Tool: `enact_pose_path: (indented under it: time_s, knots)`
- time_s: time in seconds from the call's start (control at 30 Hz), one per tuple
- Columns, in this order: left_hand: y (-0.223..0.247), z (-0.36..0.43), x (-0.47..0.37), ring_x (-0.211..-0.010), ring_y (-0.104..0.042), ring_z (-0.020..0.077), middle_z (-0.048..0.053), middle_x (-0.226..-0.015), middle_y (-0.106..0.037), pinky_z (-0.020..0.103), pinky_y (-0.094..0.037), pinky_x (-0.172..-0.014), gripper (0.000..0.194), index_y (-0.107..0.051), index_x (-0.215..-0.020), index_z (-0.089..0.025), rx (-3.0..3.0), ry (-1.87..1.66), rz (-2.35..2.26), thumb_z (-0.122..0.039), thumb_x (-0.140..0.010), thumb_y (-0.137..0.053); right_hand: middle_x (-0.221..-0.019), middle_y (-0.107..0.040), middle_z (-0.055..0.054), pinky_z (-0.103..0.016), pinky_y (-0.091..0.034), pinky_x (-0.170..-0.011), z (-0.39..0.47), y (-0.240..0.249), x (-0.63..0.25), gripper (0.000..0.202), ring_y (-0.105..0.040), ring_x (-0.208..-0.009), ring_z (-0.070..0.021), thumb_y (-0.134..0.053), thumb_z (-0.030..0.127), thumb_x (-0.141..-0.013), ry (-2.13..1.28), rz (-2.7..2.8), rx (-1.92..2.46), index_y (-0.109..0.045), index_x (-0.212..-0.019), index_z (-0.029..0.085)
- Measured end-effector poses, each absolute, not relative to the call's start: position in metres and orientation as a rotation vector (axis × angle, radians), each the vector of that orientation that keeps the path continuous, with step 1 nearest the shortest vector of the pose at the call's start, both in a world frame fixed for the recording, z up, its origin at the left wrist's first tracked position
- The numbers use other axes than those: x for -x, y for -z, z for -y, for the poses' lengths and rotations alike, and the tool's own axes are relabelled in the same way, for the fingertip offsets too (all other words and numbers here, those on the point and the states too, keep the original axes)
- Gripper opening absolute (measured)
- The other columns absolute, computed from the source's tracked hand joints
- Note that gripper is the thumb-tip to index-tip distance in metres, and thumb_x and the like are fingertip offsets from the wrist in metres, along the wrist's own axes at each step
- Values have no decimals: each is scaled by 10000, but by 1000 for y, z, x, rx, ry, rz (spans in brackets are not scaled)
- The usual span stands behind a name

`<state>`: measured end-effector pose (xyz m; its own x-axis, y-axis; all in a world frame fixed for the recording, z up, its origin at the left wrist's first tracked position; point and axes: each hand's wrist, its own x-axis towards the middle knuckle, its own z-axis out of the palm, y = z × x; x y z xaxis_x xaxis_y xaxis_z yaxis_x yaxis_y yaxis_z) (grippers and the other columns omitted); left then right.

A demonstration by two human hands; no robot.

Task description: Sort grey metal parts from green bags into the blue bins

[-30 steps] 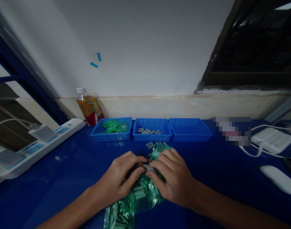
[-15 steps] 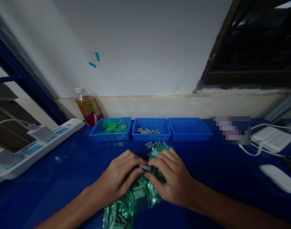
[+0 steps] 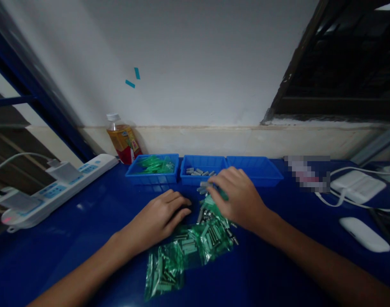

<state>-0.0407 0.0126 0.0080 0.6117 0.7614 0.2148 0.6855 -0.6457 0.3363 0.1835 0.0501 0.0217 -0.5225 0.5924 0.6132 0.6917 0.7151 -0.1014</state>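
Note:
My right hand (image 3: pixel 236 194) is raised over the pile, a small grey metal cylinder (image 3: pixel 206 184) pinched at its fingertips. A bit of green shows beneath that palm. Below it lie loose metal cylinders (image 3: pixel 207 216) on green plastic. My left hand (image 3: pixel 164 213) rests low on the blue table, thumb apart from the fingers, holding nothing. Nearer to me are several green clear bags (image 3: pixel 188 247) filled with metal cylinders. In the middle blue bin (image 3: pixel 203 161) lie several similar cylinders, partly hidden by my right hand.
The left blue bin (image 3: pixel 152 178) holds green plastic bags; the right blue bin (image 3: pixel 258 168) stands beside the middle one. A drink bottle (image 3: pixel 124 143) and a power strip (image 3: pixel 65 187) are at left. At right are a white mouse-shaped object (image 3: pixel 364 234), a white adapter (image 3: pixel 357 186) and cables.
My hands have come apart. The right one has moved up and away toward the bins with a metal cylinder, while the left stays low with its fingers loosened. The view has shifted slightly.

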Motion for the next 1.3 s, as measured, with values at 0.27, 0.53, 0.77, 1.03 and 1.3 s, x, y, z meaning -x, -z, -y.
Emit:
enact_pose_path:
  time_s: [0.27, 0.53, 0.77, 1.03, 1.3]
  knots:
    - [-4, -16, 43, -919, -581, 185, 67, -997, -618, 337, -475, -828, 292, -608, -1085, -175, -2607, -381, -1195, -364, -937, -441, -857, -701, -129, -300, -417, -688, -149, -29, -145, 220, -639, -826, -241, -537, 290, -853, -90, 2499, 1559, -699, -873, 142]
    - [-7, -10, 43, -912, -587, 209, 60, -989, -623, 370, -462, -809, 312, -609, -1054, -192, -2605, -360, -1118, -439, -891, -511, -1071, -676, -159, -319, -473, -770, -155, -26, -115, 277, -641, -977, -275, -528, 318, -854, -133, 2541, 1767, -693, -1016, 166]
    - [-1, -11, 43, -892, -585, 181, 54, -974, -618, 335, -456, -806, 217, -616, -1018, -192, -2611, -371, -1100, -324, -928, -469, -1047, -690, -147, -305, -475, -779, -157, -30, -108, 254, -646, -977, -270, -545, 166, -792, -157, 2645, 1712, -708, -987, 165]
    - [-14, 1, 34, -920, -590, 235, 61, -995, -619, 380, -442, -804, 436, -610, -1060, -192, -2606, -314, -1123, -552, -820, -554, -1059, -680, -183, -280, -461, -802, -153, -27, -112, 293, -641, -984, -261, -520, 161, -783, -167, 2664, 1626, -701, -1009, 110]
    - [-7, -5, 39, -806, -565, 174, 40, -927, -598, 300, -444, -715, 281, -557, -975, -168, -2378, -564, -1125, -366, -795, -641, -1107, -684, -61, -203, -438, -821, -153, -35, -120, 349, -627, -1004, -183, -481, 100, -783, -356, 2646, 1499, -697, -1051, 161]
